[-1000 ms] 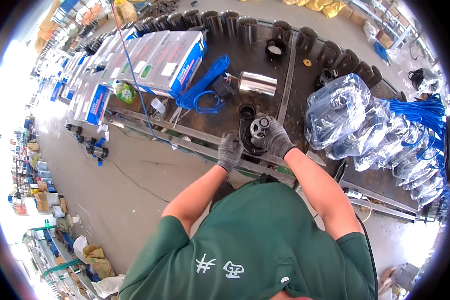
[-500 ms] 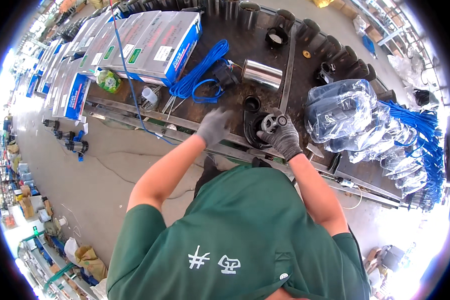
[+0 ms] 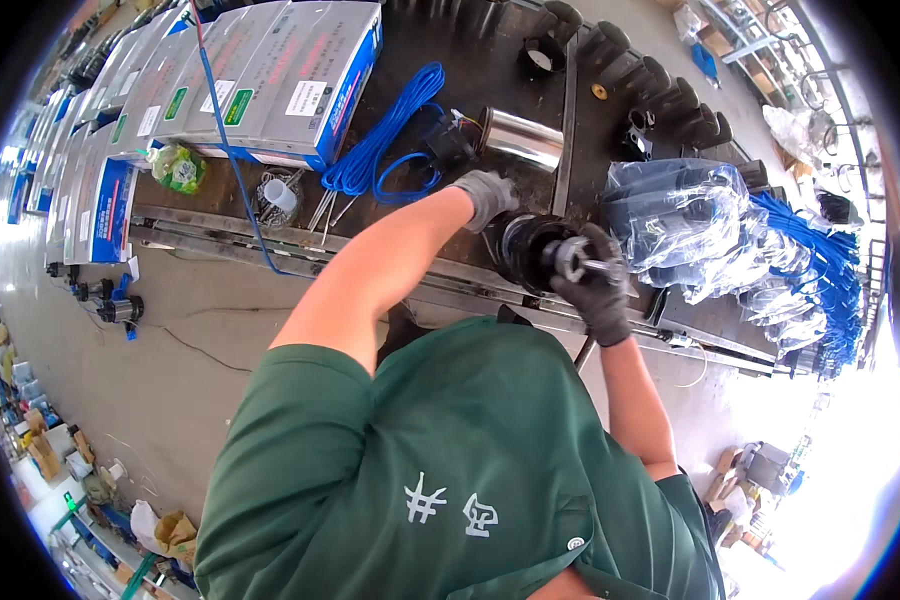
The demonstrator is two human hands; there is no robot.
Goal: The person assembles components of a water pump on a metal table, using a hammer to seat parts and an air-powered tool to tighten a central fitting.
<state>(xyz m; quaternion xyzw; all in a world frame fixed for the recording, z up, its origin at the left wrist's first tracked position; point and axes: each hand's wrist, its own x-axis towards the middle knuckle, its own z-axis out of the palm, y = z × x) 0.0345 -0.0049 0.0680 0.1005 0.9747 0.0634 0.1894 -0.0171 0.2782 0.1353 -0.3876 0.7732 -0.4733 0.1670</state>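
A black round pump casing (image 3: pixel 522 252) stands tilted at the bench's front edge, its opening turned toward the right. My left hand (image 3: pixel 487 198), in a grey glove, is curled against its upper left side; the fingertips are partly hidden. In my right hand (image 3: pixel 600 290), also gloved, is a round silvery metal part with a short shaft (image 3: pixel 572 258), gripped at the casing's mouth. Motion blurs this part, so its exact kind is unclear. Behind my left hand lie a shiny metal cylinder (image 3: pixel 523 138) and a black fitting with wires (image 3: pixel 452 140).
Blue coiled cable (image 3: pixel 395 130) and grey-blue boxes (image 3: pixel 300 85) fill the left of the bench. A cup (image 3: pixel 280 195) stands among thin rods near the front edge. Plastic-wrapped black units (image 3: pixel 680 215) with blue cables (image 3: pixel 820 260) crowd the right. Dark cylinders (image 3: pixel 645 75) line the back.
My left hand has moved right and up to the casing. The casing has tipped from lying flat, and my right hand with the metal part has shifted slightly right and down.
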